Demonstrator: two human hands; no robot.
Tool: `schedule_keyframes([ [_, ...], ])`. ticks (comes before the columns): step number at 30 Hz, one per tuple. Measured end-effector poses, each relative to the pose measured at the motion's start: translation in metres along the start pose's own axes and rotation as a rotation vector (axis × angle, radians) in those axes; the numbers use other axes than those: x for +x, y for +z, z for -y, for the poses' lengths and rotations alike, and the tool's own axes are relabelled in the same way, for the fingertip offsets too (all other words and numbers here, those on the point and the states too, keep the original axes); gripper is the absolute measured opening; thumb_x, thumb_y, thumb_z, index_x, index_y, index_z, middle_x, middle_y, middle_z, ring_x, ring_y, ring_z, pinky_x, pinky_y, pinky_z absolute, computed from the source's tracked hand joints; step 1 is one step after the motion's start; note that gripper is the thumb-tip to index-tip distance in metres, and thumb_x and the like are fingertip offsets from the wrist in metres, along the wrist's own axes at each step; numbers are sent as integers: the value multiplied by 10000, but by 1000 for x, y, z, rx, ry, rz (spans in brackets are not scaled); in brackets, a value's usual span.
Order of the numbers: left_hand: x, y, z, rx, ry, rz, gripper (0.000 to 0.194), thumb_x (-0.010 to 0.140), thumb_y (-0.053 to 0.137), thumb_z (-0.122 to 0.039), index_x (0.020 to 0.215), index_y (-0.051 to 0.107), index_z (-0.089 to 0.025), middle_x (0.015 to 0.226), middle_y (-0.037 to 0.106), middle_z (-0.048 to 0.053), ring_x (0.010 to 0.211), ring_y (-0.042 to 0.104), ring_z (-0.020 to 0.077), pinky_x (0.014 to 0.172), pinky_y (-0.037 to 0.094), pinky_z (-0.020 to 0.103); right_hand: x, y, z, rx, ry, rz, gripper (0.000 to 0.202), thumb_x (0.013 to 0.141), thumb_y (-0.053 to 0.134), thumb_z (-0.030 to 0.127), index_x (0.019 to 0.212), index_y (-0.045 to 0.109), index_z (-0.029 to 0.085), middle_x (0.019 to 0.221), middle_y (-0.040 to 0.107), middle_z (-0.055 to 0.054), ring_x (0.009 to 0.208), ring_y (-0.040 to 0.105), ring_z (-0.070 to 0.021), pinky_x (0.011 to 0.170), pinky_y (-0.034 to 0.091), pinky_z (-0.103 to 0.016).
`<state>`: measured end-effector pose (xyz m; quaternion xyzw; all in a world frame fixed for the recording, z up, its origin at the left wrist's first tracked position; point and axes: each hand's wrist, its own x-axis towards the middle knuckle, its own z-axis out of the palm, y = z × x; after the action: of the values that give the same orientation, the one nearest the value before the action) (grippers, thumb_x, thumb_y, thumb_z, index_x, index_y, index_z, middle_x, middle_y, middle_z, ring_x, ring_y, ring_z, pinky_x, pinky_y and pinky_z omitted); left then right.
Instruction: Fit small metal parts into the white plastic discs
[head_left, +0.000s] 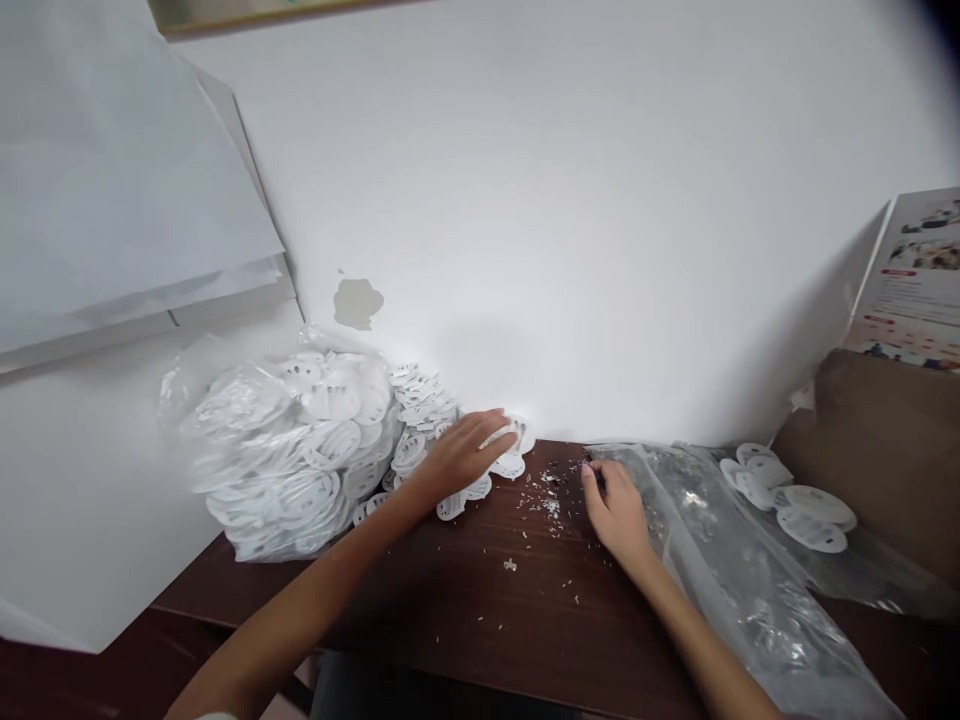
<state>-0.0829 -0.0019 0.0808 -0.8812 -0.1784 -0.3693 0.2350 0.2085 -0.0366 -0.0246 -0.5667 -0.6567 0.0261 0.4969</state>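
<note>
My left hand [470, 448] reaches over a low heap of flat white oval pieces with slots [510, 465] by the wall. Its fingers are stretched out and the thumb stands apart, touching or just above the top pieces. My right hand [619, 510] rests on the dark wooden table beside a clear plastic bag [720, 540]. The thumb and fingers of that hand are drawn together at the tips; what they hold, if anything, is too small to tell. Small pale slivers [551, 505] lie scattered on the table between my hands.
At the left, a large clear bag [300, 460] bulges with white oval pieces. More are piled beside it [424, 400]. Several loose ovals [814, 515] lie at the right near a brown box [885, 450]. The white wall [570, 250] bounds the table's back.
</note>
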Motion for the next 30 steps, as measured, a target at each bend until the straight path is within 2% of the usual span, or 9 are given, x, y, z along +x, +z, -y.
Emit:
schedule_keyframes([
  [3, -10, -21, 14, 87, 33, -3, 412, 968, 585, -79, 1346, 613, -240, 1296, 672, 118, 1387, 553, 276, 1073, 539, 460, 0, -1, -2, 5, 11, 12, 373, 1055, 403, 516, 1024, 604, 203, 1024, 658, -107, 948, 626, -271, 856, 475, -405],
  [5, -12, -30, 16, -29, -60, 28, 402, 954, 600, -75, 1309, 647, -256, 1258, 692, 107, 1369, 575, 277, 1095, 520, 478, 1, -2, -4, 7, 19, 14, 374, 1052, 406, 517, 1031, 606, 202, 1033, 657, -112, 960, 623, -275, 868, 475, -412],
  [9, -5, -36, 18, -482, -614, -69, 216, 846, 749, -179, 1047, 750, -260, 1117, 731, 117, 1256, 646, 323, 1149, 444, 532, 5, -4, -3, 37, 49, -21, 360, 1042, 426, 498, 1040, 617, 194, 1026, 660, -111, 976, 615, -281, 897, 470, -429],
  [12, -2, -29, 28, -516, -882, -61, 177, 790, 739, -196, 954, 744, -263, 1120, 725, 146, 1241, 614, 372, 1189, 347, 570, 10, -8, 10, 139, 103, -62, 366, 1044, 415, 471, 974, 633, 187, 963, 671, -94, 941, 607, -263, 894, 470, -415],
  [16, -6, -11, 38, -72, -684, 306, 242, 853, 535, -145, 1023, 702, -186, 1171, 690, 210, 1203, 578, 402, 1110, 353, 596, 23, -29, 31, 218, 152, -54, 317, 1004, 521, 475, 959, 655, 191, 916, 678, -59, 854, 601, -218, 821, 478, -347],
  [19, -10, 0, 35, 240, -619, 416, 206, 902, 498, -204, 994, 673, -146, 1058, 690, 218, 1153, 580, 403, 1053, 367, 592, 35, -65, 24, 173, 163, 31, 270, 974, 583, 444, 1009, 689, 198, 877, 692, -40, 750, 590, -194, 747, 477, -315],
  [22, -11, 3, 31, 379, -580, 430, 284, 955, 493, -387, 973, 650, -151, 1048, 682, 209, 1160, 562, 419, 1026, 376, 589, 45, -114, -14, -76, 133, 87, 260, 966, 570, 393, 1009, 726, 190, 956, 713, -74, 839, 620, -216, 812, 483, -336],
  [25, -8, 4, 34, 411, -576, 383, 388, 962, 477, -512, 934, 645, -163, 1012, 685, 193, 1181, 547, 437, 1011, 386, 580, 49, -158, -67, -462, 352, 27, 338, 954, 584, 379, 1138, 728, 134, 1058, 698, -133, 913, 640, -231, 840, 471, -333],
  [30, 4, 1, 22, 96, -656, 250, 350, 948, 515, -485, 952, 675, -174, 880, 685, 139, 936, 611, 332, 880, 436, 434, 57, -180, -121, -819, 599, 189, 424, 969, 610, 436, 1232, 691, 113, 1234, 642, -211, 1012, 670, -261, 798, 463, -319],
])
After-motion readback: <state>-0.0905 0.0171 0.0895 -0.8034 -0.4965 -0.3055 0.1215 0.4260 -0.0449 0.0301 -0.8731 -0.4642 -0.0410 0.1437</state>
